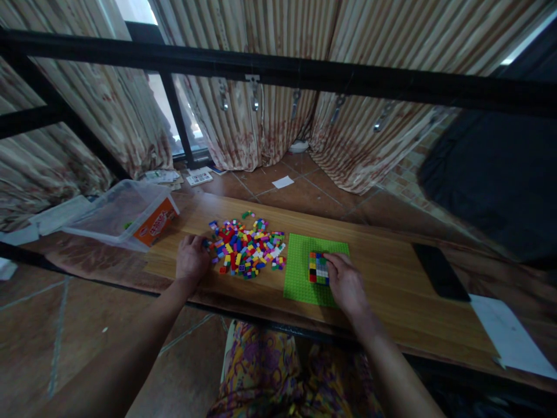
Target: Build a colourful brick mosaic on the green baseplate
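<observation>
A green studded baseplate [298, 278] lies on the wooden bench, with a small block of multicoloured toy bricks [313, 268] built on it. My right hand [346, 281] reaches over the block's right side, fingers pinched together at its upper edge. What sits between those fingertips is hidden. To the left spreads a loose pile of toy bricks [246, 247] in many colours. My left hand [192, 257] rests at the pile's left edge, its fingers curled around something too small and shaded to name.
A clear plastic box [108, 217] with an orange label stands on the far left. A black phone-like slab [439, 271] and a white sheet of paper [513, 334] lie on the right. A dark metal rail [278, 68] crosses beyond the bench before striped curtains [243, 128].
</observation>
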The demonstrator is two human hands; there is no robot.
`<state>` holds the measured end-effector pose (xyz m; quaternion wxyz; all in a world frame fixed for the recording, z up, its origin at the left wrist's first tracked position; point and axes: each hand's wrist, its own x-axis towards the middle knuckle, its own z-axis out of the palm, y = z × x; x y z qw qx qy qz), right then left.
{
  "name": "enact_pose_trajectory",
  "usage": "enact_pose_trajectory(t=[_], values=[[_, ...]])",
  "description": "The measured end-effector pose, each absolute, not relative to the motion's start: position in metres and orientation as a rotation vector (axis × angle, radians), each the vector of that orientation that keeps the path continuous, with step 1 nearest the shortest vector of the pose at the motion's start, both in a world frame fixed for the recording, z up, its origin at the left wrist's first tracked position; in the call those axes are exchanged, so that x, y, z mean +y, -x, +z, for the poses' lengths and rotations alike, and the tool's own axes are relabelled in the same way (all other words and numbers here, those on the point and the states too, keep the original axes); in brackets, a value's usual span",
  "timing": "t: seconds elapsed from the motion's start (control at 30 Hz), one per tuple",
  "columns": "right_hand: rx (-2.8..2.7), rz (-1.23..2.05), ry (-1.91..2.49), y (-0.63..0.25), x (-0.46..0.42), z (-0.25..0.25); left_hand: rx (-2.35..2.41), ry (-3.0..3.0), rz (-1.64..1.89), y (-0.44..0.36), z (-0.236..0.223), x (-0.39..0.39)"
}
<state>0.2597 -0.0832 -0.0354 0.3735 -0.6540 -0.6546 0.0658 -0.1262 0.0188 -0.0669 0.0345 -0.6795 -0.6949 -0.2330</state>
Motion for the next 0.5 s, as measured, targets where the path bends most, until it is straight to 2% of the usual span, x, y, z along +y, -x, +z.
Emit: enact_pose_trajectory(t=[0.5], values=[[-1.587,0.129,1.635,-0.272,-0.086,-0.047,-2.143,2.092,-0.686,0.126,-0.066,0.019]])
